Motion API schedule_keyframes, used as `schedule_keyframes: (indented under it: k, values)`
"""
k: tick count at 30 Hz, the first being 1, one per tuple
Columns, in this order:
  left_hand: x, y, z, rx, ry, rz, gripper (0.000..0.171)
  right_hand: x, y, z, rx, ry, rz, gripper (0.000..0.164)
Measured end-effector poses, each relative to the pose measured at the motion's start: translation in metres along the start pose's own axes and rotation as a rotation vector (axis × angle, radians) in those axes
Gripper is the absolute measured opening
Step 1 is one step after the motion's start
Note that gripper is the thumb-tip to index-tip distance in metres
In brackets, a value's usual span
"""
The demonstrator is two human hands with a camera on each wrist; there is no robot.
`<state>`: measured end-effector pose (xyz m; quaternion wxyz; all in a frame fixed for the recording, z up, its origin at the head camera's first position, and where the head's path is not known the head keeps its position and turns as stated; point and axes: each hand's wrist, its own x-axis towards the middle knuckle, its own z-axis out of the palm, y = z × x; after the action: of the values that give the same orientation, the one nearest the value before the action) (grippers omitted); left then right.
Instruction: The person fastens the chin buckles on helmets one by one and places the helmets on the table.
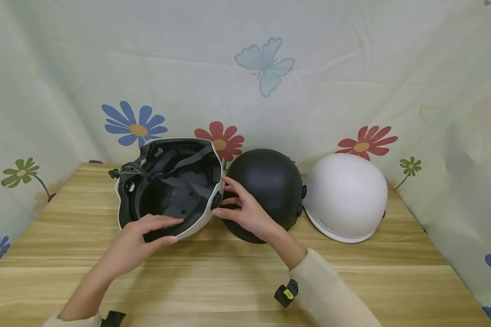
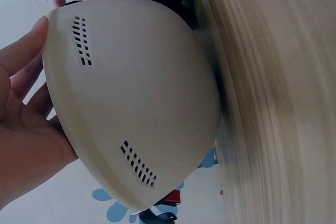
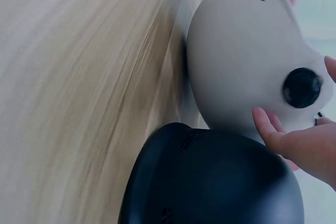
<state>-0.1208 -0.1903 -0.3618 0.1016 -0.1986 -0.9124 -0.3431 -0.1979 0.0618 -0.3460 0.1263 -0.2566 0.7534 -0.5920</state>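
An upturned white helmet [image 1: 200,225] lies on the left of the table, its black padded inside and straps facing up and toward me. My left hand [image 1: 132,243] grips its near rim, fingers inside the opening and thumb on the outer edge. In the left wrist view, the helmet's shell [image 2: 136,77] shows two slotted vents. My right hand [image 1: 249,211] is at the helmet's right side, thumb beside the round black knob [image 3: 302,87] and fingers spread loosely along the rim. A black helmet [image 1: 266,190] sits dome up just behind the right hand.
A second white helmet [image 1: 345,195], dome up, stands right of the black one. All three are on a wooden table [image 1: 229,281]. Behind and at the sides hangs a pale cloth [image 1: 180,68] printed with flowers and a butterfly. Small black devices [image 1: 286,294] are worn at the wrists.
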Motion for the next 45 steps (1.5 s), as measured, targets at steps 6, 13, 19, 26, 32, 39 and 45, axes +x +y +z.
schedule_keyframes:
  k: [6, 13, 19, 26, 32, 39, 45]
  values:
    - [0.000, -0.002, 0.001, -0.026, -0.017, -0.007, 0.035, 0.002, 0.002, 0.003, -0.096, 0.016, -0.038, 0.070]
    - [-0.001, -0.002, -0.004, -0.123, -0.048, 0.034, 0.030, 0.003, 0.006, 0.006, -0.164, 0.066, -0.011, 0.057]
    - [-0.002, 0.001, -0.009, -0.233, -0.058, 0.025, 0.029, 0.004, 0.009, 0.004, -0.185, 0.076, -0.019, 0.049]
    - [-0.003, 0.001, -0.013, -0.268, -0.028, -0.030, 0.029, 0.004, 0.012, 0.002, -0.186, 0.058, -0.036, 0.049]
    - [-0.006, -0.005, -0.021, -0.192, 0.058, -0.072, 0.028, 0.003, 0.013, 0.000, -0.169, 0.035, -0.054, 0.049]
    - [-0.008, -0.014, -0.032, -0.110, 0.175, -0.177, 0.035, 0.001, 0.011, -0.002, -0.177, 0.018, -0.038, 0.049]
    - [-0.009, -0.023, -0.040, -0.128, 0.239, -0.276, 0.042, 0.000, 0.012, -0.003, -0.173, 0.004, -0.051, 0.049]
